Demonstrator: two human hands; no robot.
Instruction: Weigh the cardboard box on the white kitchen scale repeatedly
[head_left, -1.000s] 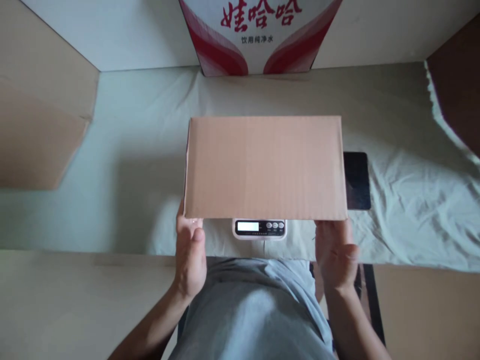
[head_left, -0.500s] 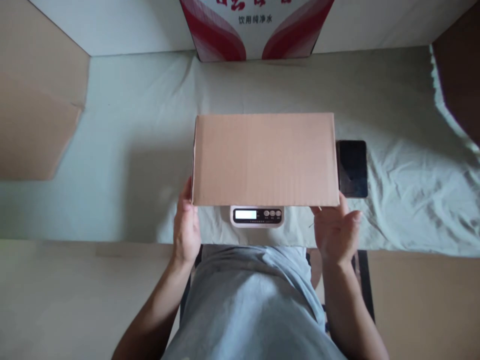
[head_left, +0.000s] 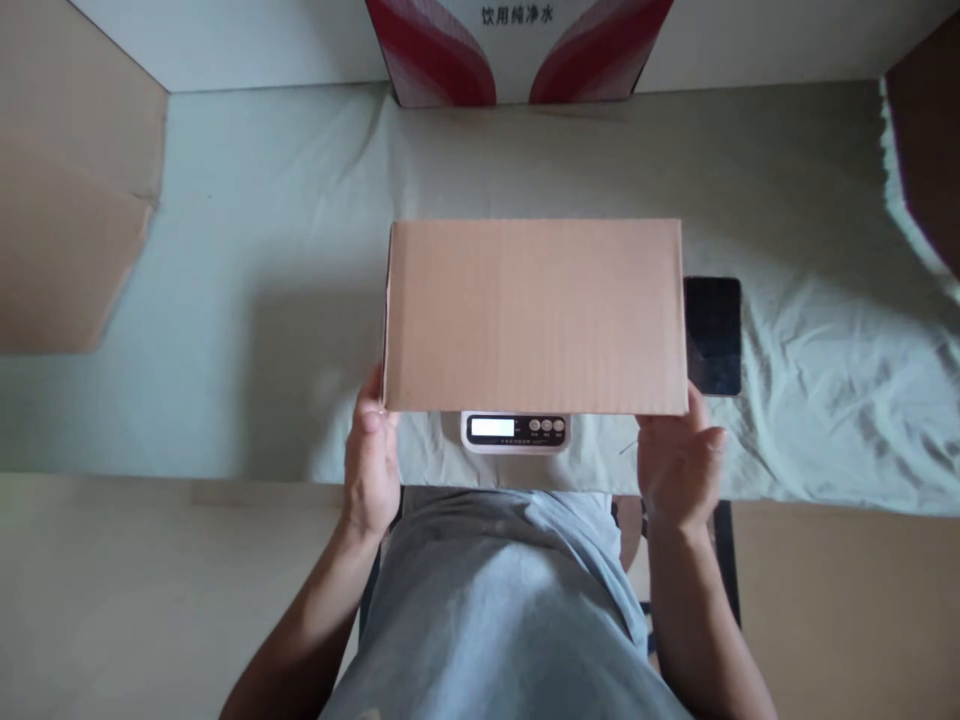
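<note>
Fingers of our left hand curl under the cardboard box's near left corner, thumb against its side; our right hand grips the near right corner the same way (fingertips hidden beneath). Both forearms reach forward. That box sits over the kitchen scale, a smartphone just right of it.

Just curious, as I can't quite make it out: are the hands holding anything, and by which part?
Yes, the box. The left hand and the right hand hold it at its two near corners, above the scale.
</note>
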